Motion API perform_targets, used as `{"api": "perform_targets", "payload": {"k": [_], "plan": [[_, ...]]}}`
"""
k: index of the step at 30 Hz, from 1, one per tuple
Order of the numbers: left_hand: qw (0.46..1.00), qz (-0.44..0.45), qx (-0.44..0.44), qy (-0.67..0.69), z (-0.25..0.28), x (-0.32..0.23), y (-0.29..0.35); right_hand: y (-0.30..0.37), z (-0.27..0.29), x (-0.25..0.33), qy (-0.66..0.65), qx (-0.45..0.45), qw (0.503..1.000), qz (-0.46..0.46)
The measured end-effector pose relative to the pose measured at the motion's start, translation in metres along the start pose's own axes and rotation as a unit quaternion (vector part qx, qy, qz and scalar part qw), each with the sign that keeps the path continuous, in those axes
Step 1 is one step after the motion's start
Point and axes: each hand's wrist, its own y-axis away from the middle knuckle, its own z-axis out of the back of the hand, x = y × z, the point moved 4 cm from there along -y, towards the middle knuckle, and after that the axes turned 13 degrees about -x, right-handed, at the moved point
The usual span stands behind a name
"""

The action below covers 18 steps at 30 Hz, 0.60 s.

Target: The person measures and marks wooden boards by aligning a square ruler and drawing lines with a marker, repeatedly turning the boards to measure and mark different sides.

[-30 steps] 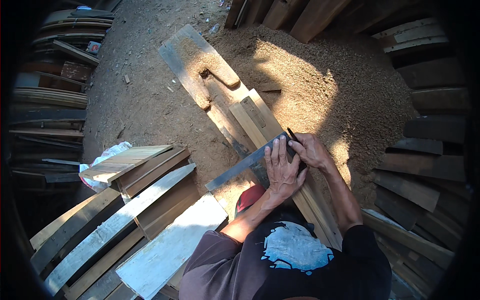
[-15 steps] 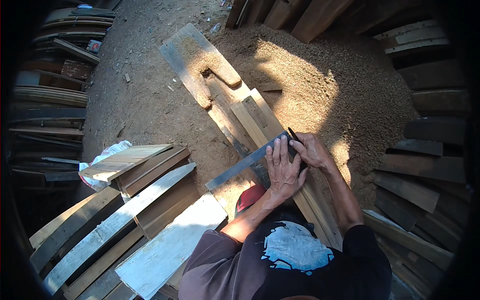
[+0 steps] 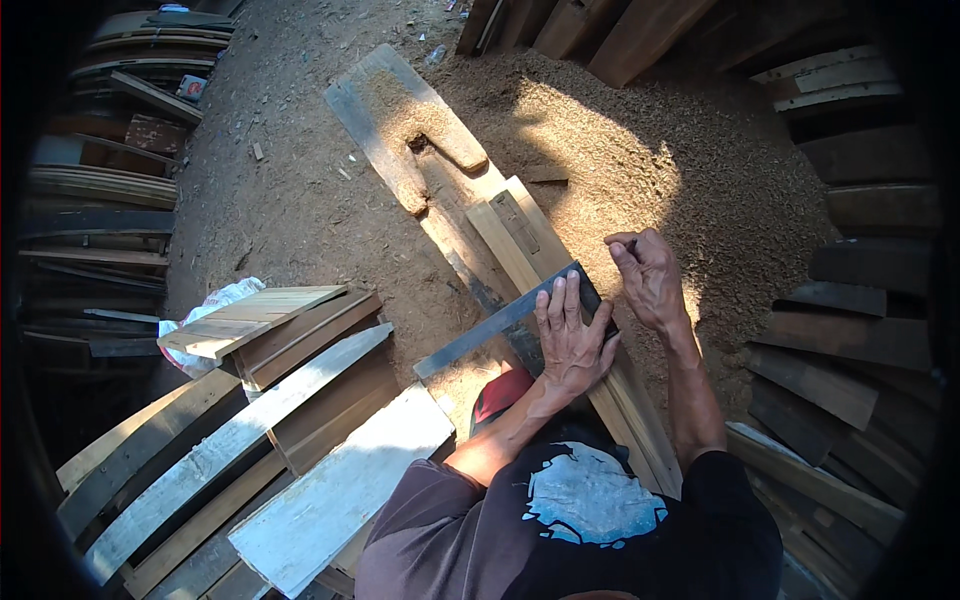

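Note:
A try square (image 3: 478, 338) lies across two pale wooden boards (image 3: 498, 246), its long metal blade reaching out past them to the left. My left hand (image 3: 572, 345) rests over the square, fingers extended across the blade and thumb by the dark stock, holding it against the wood. To the right of the boards, raised off them, my right hand (image 3: 652, 280) is closed in a pinch round a thin dark marking pencil (image 3: 631, 246); only its end shows. The upper board has a slot-shaped outline or recess near its far end.
Beneath the boards runs a long plank (image 3: 358, 92) with a notched end. Sawdust (image 3: 740, 190) is heaped at the right. Stacked planks (image 3: 300, 400) stand at the left, beside a white-faced board (image 3: 340, 490). More timber (image 3: 840, 330) leans along the right side.
My right hand has lifted from the square's corner and moved up and right with the pencil. My left hand and the square stay in place on the boards.

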Motion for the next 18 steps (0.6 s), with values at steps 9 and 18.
{"api": "perform_targets", "payload": {"k": [9, 18], "plan": [[1.000, -0.001, 0.017, 0.002, -0.015, 0.005, 0.007, 0.010, -0.055, 0.022, -0.331, 0.270, 0.897, -0.111], [0.999, -0.031, -0.036, 0.020, -0.008, 0.003, 0.006, -0.010, -0.034, 0.025, -0.113, 0.196, 0.971, 0.077]]}}
